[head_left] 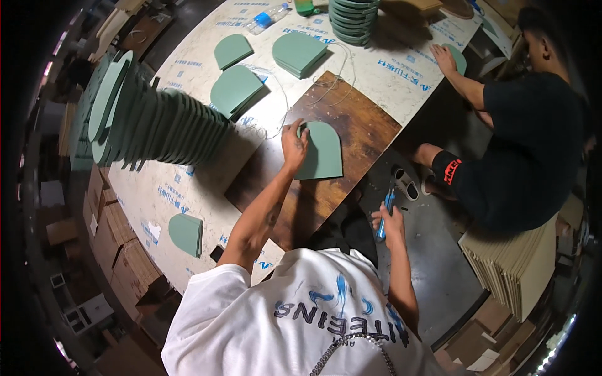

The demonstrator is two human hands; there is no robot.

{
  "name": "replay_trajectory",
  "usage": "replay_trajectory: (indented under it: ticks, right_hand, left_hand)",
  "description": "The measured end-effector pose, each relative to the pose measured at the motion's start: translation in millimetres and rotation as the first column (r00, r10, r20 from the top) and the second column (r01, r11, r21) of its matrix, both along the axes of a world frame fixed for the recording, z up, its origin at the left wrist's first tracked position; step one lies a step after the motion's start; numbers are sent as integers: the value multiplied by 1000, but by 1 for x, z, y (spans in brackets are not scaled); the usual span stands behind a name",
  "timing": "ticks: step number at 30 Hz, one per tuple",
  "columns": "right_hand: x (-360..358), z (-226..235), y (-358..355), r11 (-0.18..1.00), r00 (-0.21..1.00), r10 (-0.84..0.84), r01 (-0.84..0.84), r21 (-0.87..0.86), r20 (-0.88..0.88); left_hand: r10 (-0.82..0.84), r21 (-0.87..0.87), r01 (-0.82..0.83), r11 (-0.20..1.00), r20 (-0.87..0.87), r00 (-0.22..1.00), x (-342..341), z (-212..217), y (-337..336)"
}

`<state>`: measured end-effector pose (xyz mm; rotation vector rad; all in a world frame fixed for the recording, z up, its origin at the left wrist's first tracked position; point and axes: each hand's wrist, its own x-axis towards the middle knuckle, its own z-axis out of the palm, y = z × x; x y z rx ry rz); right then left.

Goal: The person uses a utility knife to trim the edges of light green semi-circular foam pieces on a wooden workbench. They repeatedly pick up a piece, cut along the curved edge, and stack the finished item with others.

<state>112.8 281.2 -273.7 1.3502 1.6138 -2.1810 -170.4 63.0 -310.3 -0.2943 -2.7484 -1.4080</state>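
A green board (pixel 324 150) with one rounded end lies on a dark brown wooden panel (pixel 360 119) on the table. My left hand (pixel 294 143) grips its left edge, fingers bent at the upper corner. Off the table's near edge, my right hand (pixel 392 224) is closed round a slim blue utility knife (pixel 389 202), which points away from me. More green boards of that shape lie close by: one stack (pixel 236 91) left of the panel, a thicker stack (pixel 300 52) beyond it, a smaller piece (pixel 232 50) farther left. Thin cord (pixel 285 100) trails between them.
A long row of green boards (pixel 166 125) leans along the table's left side; a small stack (pixel 185 234) lies nearer me. At the far side stand a green stack (pixel 353 22) and a plastic bottle (pixel 268 19). A co-worker (pixel 527 138) sits at right, beside stacked boards (pixel 511 266).
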Motion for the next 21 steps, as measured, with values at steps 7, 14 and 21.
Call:
replay_trajectory:
  ticks: [7, 14, 21]
  right_hand:
    - [29, -12, -28, 962, 996, 73, -82, 261, 46]
    - [-19, -10, -39, 646, 915, 402, -249, 722, -44]
    - [-40, -44, -32, 185, 837, 543, -194, 963, 65]
  left_hand:
    - [-62, -247, 6, 969, -222, 973, 15, -21, 7]
    - [-157, -502, 17, 865, -238, 959, 20, -43, 39]
    - [-83, -515, -47, 856, -226, 971, 26, -43, 61]
